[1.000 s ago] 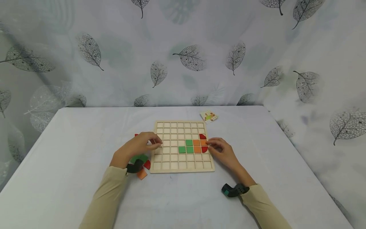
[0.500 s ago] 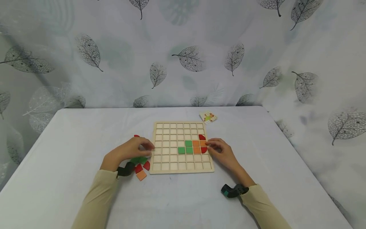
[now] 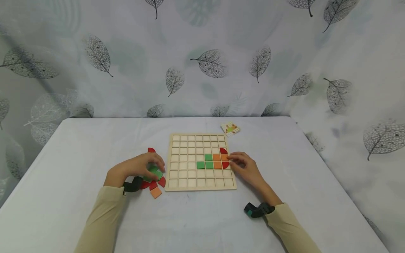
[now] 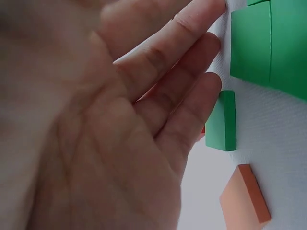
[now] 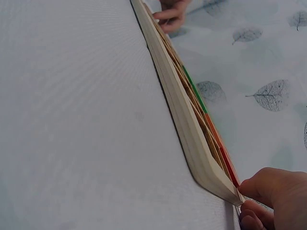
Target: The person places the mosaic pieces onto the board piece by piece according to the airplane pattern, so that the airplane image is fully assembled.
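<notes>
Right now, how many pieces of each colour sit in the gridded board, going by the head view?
Green pieces: 3
Orange pieces: 3
Red pieces: 2
Total in the board: 8

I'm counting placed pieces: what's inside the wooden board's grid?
The wooden board holds three green squares, three orange squares and two red rounded pieces; what lies beneath them is covered.

board (image 3: 182,183): pale wood, squared grid | on board: green tiles (image 3: 209,164), orange tiles (image 3: 217,164), red pieces (image 3: 225,164) | left of board: loose tiles (image 3: 155,192), green/red/orange | behind board: backdrop (image 3: 133,52), pale grey, dark leaf print | under board: cloth (image 3: 202,221), white
</notes>
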`<action>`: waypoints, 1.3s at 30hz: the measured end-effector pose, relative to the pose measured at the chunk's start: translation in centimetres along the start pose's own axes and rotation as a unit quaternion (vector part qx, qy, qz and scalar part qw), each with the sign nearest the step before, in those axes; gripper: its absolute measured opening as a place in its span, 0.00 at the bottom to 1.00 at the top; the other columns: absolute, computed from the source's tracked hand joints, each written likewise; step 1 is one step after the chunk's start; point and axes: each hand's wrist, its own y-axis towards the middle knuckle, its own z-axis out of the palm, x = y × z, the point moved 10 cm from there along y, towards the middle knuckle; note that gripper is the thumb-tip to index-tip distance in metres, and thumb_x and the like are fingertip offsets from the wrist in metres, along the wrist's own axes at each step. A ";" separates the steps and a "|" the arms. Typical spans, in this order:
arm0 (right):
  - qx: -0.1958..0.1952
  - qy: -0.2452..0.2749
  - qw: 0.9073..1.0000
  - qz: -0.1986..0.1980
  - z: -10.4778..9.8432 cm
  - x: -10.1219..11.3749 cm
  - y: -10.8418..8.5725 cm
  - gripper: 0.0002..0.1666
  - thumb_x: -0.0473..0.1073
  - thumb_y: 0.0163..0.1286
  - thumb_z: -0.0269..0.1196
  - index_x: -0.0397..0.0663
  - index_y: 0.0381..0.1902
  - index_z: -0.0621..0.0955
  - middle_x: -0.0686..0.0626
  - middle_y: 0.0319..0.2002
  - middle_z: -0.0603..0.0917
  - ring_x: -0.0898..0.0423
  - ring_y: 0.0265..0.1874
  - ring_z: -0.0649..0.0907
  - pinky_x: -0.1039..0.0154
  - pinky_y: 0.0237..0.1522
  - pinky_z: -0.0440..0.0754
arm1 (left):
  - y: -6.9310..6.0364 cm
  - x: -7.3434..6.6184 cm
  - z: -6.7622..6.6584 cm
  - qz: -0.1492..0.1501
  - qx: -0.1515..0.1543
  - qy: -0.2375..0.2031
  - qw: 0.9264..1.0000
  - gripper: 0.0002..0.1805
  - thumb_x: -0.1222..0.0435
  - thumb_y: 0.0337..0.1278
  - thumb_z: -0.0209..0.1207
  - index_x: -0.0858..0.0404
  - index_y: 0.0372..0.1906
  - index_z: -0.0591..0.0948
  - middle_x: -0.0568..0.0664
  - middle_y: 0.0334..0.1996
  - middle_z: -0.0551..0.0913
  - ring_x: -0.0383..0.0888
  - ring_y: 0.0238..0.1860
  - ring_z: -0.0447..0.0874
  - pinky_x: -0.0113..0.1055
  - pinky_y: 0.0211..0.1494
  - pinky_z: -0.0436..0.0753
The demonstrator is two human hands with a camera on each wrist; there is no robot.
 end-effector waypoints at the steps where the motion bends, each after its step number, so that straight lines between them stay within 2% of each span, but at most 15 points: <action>1: 0.000 -0.001 1.000 0.000 0.0 0.1 0.0 0.13 0.33 0.66 0.64 0.38 0.49 0.84 0.41 0.53 0.80 0.52 0.44 0.79 0.71 0.46 0.76 | -0.1 -0.1 0.1 0.005 0.006 -0.003 1.000 0.11 0.70 0.46 0.70 0.63 0.39 0.85 0.54 0.51 0.78 0.55 0.55 0.73 0.45 0.56 0.76; 5: 0.000 -0.002 1.000 -0.005 -0.1 0.2 0.1 0.13 0.33 0.66 0.64 0.38 0.49 0.83 0.41 0.53 0.80 0.53 0.43 0.79 0.71 0.45 0.76 | -0.2 -0.2 0.3 0.014 0.016 -0.007 1.000 0.13 0.72 0.45 0.69 0.64 0.40 0.85 0.56 0.52 0.76 0.56 0.57 0.71 0.46 0.58 0.75; 13: 0.003 0.003 1.000 -0.003 0.0 0.0 0.1 0.13 0.33 0.66 0.63 0.38 0.49 0.84 0.41 0.53 0.80 0.54 0.43 0.79 0.71 0.45 0.76 | 0.6 -0.3 0.1 0.037 -0.006 0.025 0.999 0.10 0.70 0.47 0.69 0.64 0.38 0.85 0.52 0.44 0.79 0.50 0.48 0.75 0.41 0.51 0.78; 20: -0.003 -0.001 1.000 -0.004 0.2 -0.1 0.0 0.13 0.32 0.66 0.63 0.37 0.49 0.83 0.40 0.53 0.80 0.54 0.43 0.79 0.72 0.45 0.76 | 0.8 -0.4 0.2 0.048 -0.016 0.044 0.998 0.12 0.69 0.43 0.72 0.63 0.37 0.85 0.50 0.41 0.80 0.48 0.45 0.76 0.40 0.49 0.79; 24: -0.010 -0.008 1.000 -0.007 0.2 0.2 0.0 0.13 0.29 0.66 0.62 0.33 0.49 0.83 0.37 0.52 0.79 0.49 0.43 0.80 0.70 0.45 0.76 | 0.9 -0.3 0.2 0.051 -0.020 0.053 0.997 0.11 0.69 0.44 0.72 0.63 0.36 0.85 0.49 0.41 0.81 0.48 0.45 0.76 0.41 0.50 0.79; 27: -0.012 -0.007 1.000 -0.005 0.3 0.2 0.0 0.14 0.27 0.66 0.61 0.30 0.49 0.82 0.34 0.53 0.79 0.43 0.43 0.80 0.67 0.45 0.77 | 0.9 0.0 0.2 0.041 -0.022 0.058 0.997 0.11 0.68 0.44 0.71 0.62 0.36 0.85 0.48 0.41 0.81 0.47 0.46 0.76 0.41 0.50 0.79; 29: -0.009 -0.006 1.000 -0.001 0.3 0.1 0.0 0.14 0.28 0.66 0.61 0.30 0.49 0.82 0.34 0.53 0.79 0.42 0.44 0.79 0.67 0.45 0.77 | 1.0 0.1 0.1 0.036 -0.024 0.062 0.997 0.11 0.68 0.44 0.71 0.61 0.36 0.85 0.48 0.41 0.81 0.47 0.45 0.76 0.41 0.49 0.79; 32: -0.004 -0.008 1.000 0.000 0.3 0.1 -0.1 0.14 0.30 0.67 0.62 0.33 0.50 0.82 0.37 0.53 0.79 0.46 0.44 0.80 0.69 0.45 0.76 | 1.0 0.3 0.0 0.019 -0.030 0.066 0.997 0.11 0.69 0.44 0.70 0.61 0.37 0.84 0.48 0.41 0.81 0.46 0.44 0.76 0.41 0.49 0.79; 36: 0.000 0.002 1.000 -0.011 0.1 0.1 -0.1 0.14 0.32 0.67 0.63 0.36 0.50 0.83 0.40 0.53 0.79 0.53 0.43 0.80 0.71 0.45 0.76 | 1.0 0.7 -0.3 -0.018 -0.041 0.063 0.997 0.12 0.71 0.45 0.68 0.61 0.39 0.84 0.45 0.40 0.82 0.45 0.43 0.76 0.41 0.50 0.78; 39: 0.000 0.010 1.000 -0.017 0.1 0.1 -0.1 0.14 0.33 0.66 0.64 0.37 0.49 0.83 0.40 0.53 0.79 0.56 0.42 0.79 0.72 0.45 0.76 | 1.0 0.6 -0.4 -0.027 -0.051 0.072 0.996 0.13 0.71 0.45 0.66 0.61 0.40 0.84 0.44 0.38 0.83 0.44 0.42 0.76 0.42 0.49 0.78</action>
